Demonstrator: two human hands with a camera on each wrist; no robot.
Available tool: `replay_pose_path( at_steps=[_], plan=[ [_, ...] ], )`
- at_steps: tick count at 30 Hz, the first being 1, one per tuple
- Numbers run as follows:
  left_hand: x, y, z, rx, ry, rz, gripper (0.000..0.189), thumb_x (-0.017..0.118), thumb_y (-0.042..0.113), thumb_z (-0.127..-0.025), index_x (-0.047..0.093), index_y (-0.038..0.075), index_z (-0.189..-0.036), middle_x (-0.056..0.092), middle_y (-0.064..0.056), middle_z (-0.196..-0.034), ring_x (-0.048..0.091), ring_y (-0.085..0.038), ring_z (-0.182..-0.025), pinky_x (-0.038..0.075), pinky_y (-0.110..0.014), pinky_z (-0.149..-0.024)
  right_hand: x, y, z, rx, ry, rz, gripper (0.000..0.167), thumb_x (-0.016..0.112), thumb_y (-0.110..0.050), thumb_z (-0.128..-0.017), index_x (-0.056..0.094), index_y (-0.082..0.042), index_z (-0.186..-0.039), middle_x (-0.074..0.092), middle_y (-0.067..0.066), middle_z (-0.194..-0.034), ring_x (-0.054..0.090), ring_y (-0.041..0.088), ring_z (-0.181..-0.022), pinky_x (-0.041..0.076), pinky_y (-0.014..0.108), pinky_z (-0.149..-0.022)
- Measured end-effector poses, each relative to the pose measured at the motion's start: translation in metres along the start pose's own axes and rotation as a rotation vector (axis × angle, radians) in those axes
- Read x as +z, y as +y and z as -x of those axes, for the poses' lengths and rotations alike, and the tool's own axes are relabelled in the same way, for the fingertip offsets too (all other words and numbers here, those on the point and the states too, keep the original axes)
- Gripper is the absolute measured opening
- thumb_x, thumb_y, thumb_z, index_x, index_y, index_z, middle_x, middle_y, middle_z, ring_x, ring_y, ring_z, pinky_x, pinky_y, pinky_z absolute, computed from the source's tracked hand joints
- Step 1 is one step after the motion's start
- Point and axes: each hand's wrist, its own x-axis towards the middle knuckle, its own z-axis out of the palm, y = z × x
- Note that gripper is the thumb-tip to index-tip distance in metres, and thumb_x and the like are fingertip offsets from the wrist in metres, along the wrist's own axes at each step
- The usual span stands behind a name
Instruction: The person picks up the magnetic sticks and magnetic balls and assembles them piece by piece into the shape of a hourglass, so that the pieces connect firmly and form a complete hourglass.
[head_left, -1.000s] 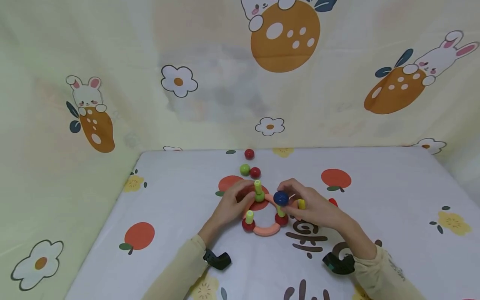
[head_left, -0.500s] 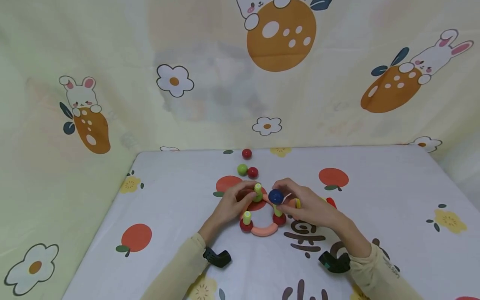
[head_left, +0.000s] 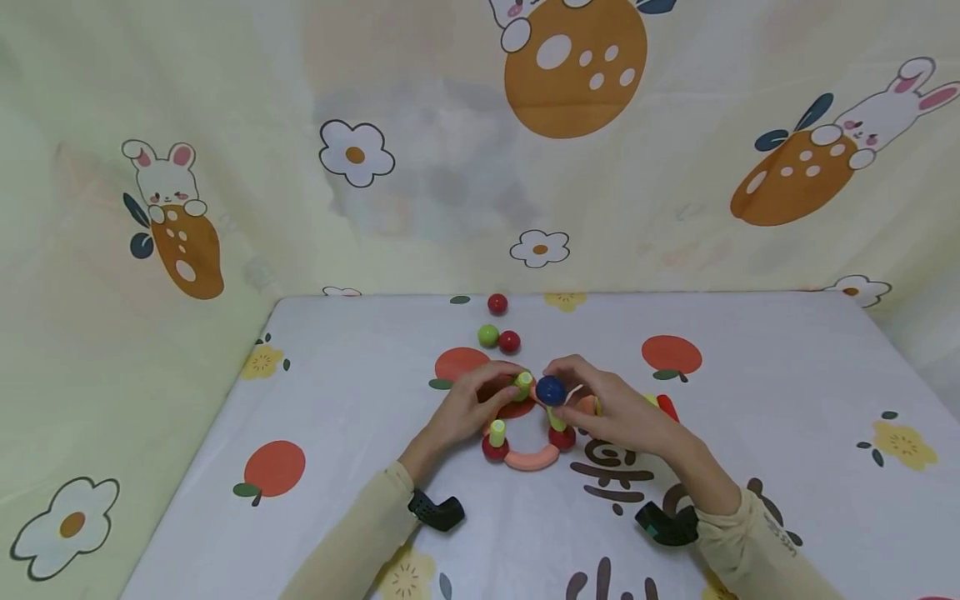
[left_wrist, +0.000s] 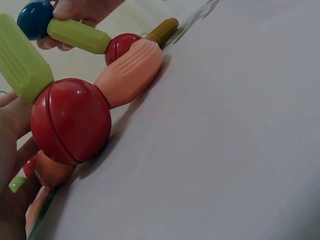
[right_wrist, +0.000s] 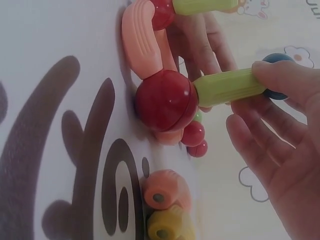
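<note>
A ring of curved peach pieces [head_left: 531,459] joined by balls lies on the table. Green sticks stand on its red balls, one at front left [head_left: 495,448] and one at right [right_wrist: 167,100]. My right hand [head_left: 611,408] pinches a blue ball [head_left: 551,391] at the top of the right green stick [right_wrist: 225,88], thumb across the joint. At the ring's back, the left hand [head_left: 472,402] curls its thumb and fingers about a green ball whose short green stick [head_left: 524,380] tilts toward the right. That ball is partly hidden by the fingers.
Behind the ring lie a green ball [head_left: 488,336] and two red balls, one nearby [head_left: 509,342] and one farther back [head_left: 497,304]. Beyond the right hand are a red piece [head_left: 667,407] and, in the right wrist view, a peach piece [right_wrist: 165,190] and a yellow piece [right_wrist: 167,223].
The right hand has moved slightly left with the blue ball, which now sits over the right green stick. The back green stick has tipped to the right under the left hand.
</note>
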Motion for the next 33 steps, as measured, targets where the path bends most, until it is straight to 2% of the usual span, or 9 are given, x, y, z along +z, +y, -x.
replay_pose_path(
  at_steps=[6, 16, 20, 26, 33],
  plan=[
    [0.000, -0.001, -0.001, 0.013, -0.015, 0.002, 0.031, 0.060, 0.017, -0.092, 0.060, 0.023, -0.122, 0.062, 0.010, -0.117, 0.057, -0.006, -0.106, 0.049, -0.026, -0.093, 0.002, 0.000, -0.003, -0.012, -0.006, 0.012, 0.050, 0.068, -0.011, -0.086, 0.043, -0.025, -0.126, 0.061, -0.008, -0.111, 0.060, 0.013, -0.099, 0.053, 0.030, -0.083],
    [-0.001, -0.002, -0.002, 0.086, -0.032, -0.088, 0.035, 0.062, 0.015, -0.090, 0.059, 0.023, -0.124, 0.062, 0.009, -0.119, 0.053, -0.005, -0.114, 0.046, -0.027, -0.098, 0.003, -0.002, -0.006, -0.012, -0.017, 0.018, 0.049, 0.068, -0.012, -0.086, 0.043, -0.027, -0.126, 0.061, -0.009, -0.109, 0.060, 0.012, -0.095, 0.053, 0.029, -0.079],
    [-0.001, -0.003, -0.002, 0.095, -0.034, -0.090, 0.035, 0.062, 0.016, -0.090, 0.059, 0.024, -0.124, 0.062, 0.009, -0.119, 0.053, -0.005, -0.114, 0.045, -0.027, -0.099, 0.005, -0.003, -0.008, 0.001, -0.029, 0.013, 0.049, 0.067, -0.012, -0.087, 0.043, -0.027, -0.127, 0.062, -0.008, -0.106, 0.059, 0.014, -0.094, 0.054, 0.028, -0.075],
    [-0.001, -0.005, -0.002, 0.110, -0.037, -0.077, 0.034, 0.061, 0.018, -0.090, 0.059, 0.022, -0.124, 0.062, 0.008, -0.119, 0.054, -0.006, -0.113, 0.045, -0.028, -0.098, 0.006, -0.004, -0.010, 0.020, -0.050, -0.008, 0.050, 0.066, -0.012, -0.088, 0.042, -0.025, -0.129, 0.064, 0.001, -0.106, 0.058, 0.017, -0.094, 0.054, 0.030, -0.071],
    [-0.001, -0.007, -0.002, 0.101, -0.041, -0.050, 0.033, 0.061, 0.019, -0.091, 0.059, 0.021, -0.124, 0.062, 0.006, -0.120, 0.055, -0.008, -0.113, 0.046, -0.029, -0.098, 0.007, -0.001, -0.010, 0.028, -0.046, -0.018, 0.050, 0.066, -0.012, -0.088, 0.041, -0.025, -0.130, 0.063, 0.001, -0.106, 0.058, 0.019, -0.095, 0.054, 0.031, -0.071]
  ],
)
